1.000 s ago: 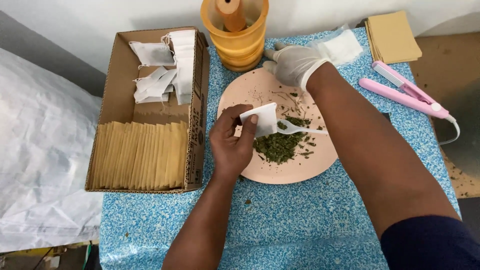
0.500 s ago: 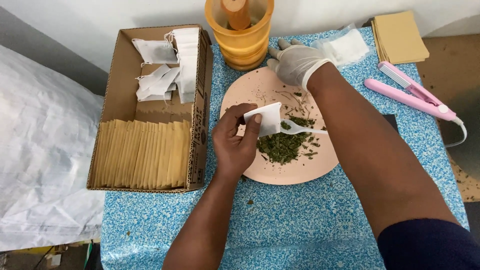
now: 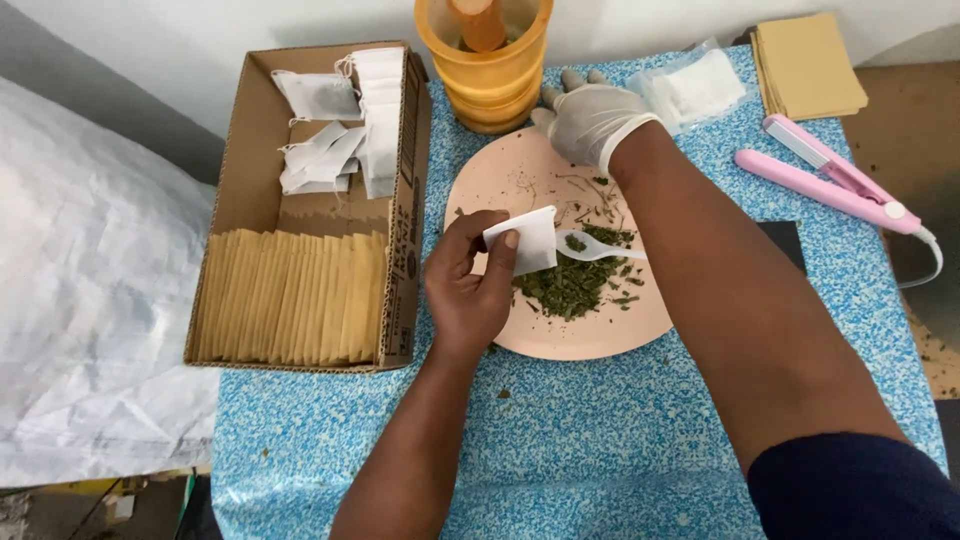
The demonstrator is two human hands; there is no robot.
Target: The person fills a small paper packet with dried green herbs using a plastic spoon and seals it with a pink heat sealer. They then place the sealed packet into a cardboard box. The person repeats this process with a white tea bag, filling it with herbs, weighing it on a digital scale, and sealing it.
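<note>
Over the round pink plate (image 3: pixel 520 335) at centre, my left hand (image 3: pixel 466 288) pinching a small white paper tea bag (image 3: pixel 524 240), white plastic spoon (image 3: pixel 596 245) at its 3 o'clock above dried green leaves (image 3: pixel 570 285), my gloved right hand (image 3: pixel 592 118) at 12 o'clock, fingers loosely apart beside the orange plastic jar (image 3: pixel 487 70), blue speckled tabletop (image 3: pixel 600 440) beneath.

An open brown cardboard box (image 3: pixel 405 215) stands on the left of the blue-speckled tabletop (image 3: pixel 590 430), with dark print on its right wall. In its near half stands a row of tan paper envelopes (image 3: pixel 290 297); in its far half lie white filter sachets (image 3: pixel 345 120) with strings. A clear plastic packet (image 3: pixel 695 88) of white sachets lies at the far edge, beside a stack of tan envelopes (image 3: pixel 805 65). The left hand (image 3: pixel 465 290) pinches one white sachet (image 3: pixel 525 238).
</note>
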